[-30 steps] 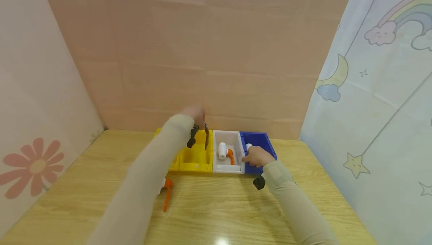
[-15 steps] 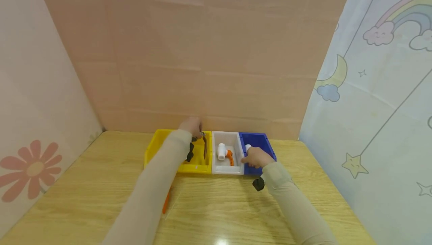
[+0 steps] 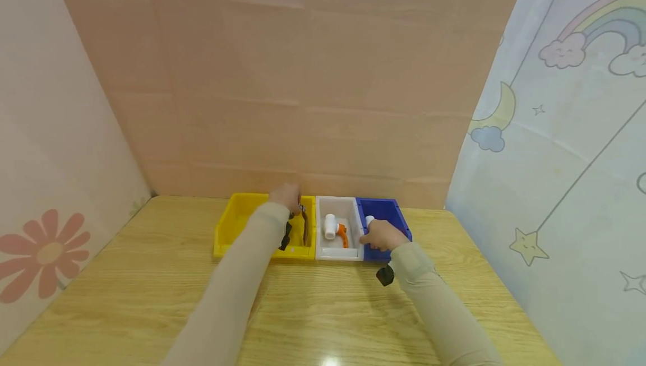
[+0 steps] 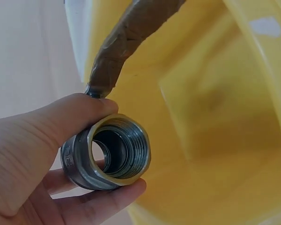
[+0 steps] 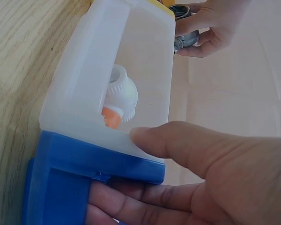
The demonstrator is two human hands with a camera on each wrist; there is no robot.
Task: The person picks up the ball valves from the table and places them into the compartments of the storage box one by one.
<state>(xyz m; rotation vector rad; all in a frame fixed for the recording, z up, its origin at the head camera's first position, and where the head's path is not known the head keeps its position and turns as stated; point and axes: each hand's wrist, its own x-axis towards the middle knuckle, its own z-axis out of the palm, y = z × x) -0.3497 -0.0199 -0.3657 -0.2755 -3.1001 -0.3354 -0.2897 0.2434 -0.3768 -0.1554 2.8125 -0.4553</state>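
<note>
My left hand (image 3: 286, 197) holds a metal ball valve (image 4: 107, 152) over the right-hand yellow bin (image 3: 290, 251). In the left wrist view the thumb lies on top of the threaded body and the fingers curl beneath it. Its brown-wrapped lever (image 3: 305, 228) hangs down into that bin. My right hand (image 3: 384, 235) pinches the adjoining walls of the white bin (image 5: 77, 84) and the blue bin (image 5: 65, 183). Its thumb presses the white rim, while the fingers reach inside the blue bin. A white valve with an orange handle (image 3: 330, 227) lies in the white bin.
The bins stand side by side near the back of the wooden table (image 3: 323, 310). Another yellow bin (image 3: 227, 226) is at the left end. A white piece (image 3: 369, 219) shows in the blue bin, partly covered by my right hand. Cloth hangs behind and at both sides.
My left hand has come down slightly, lowering the valve's lever into the yellow bin. My left sleeve now hides the orange-handled valve on the table. My right hand keeps its place.
</note>
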